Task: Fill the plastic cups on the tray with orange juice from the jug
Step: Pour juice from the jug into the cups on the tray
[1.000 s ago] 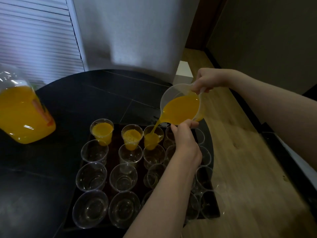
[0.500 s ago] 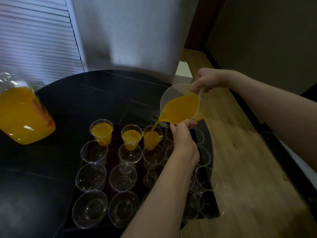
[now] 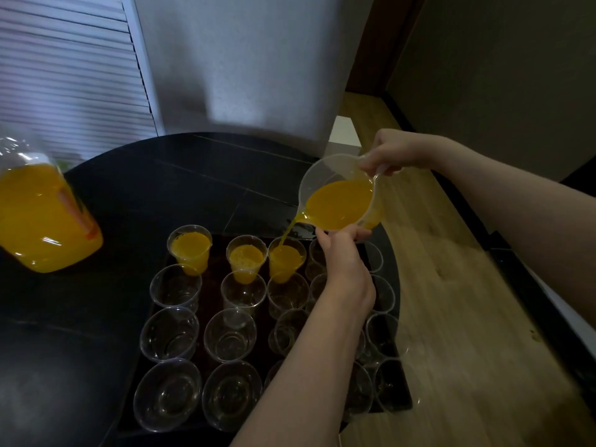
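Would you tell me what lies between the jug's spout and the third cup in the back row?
A thin stream of orange juice runs from jug to cup, in the head view.

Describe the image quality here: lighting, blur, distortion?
Head view: dim light; the black table and tray nearly merge. Wide-angle bending tilts the juice bottle at the left edge. Empty cups show faint glints; the floor at the lower right is smeared.
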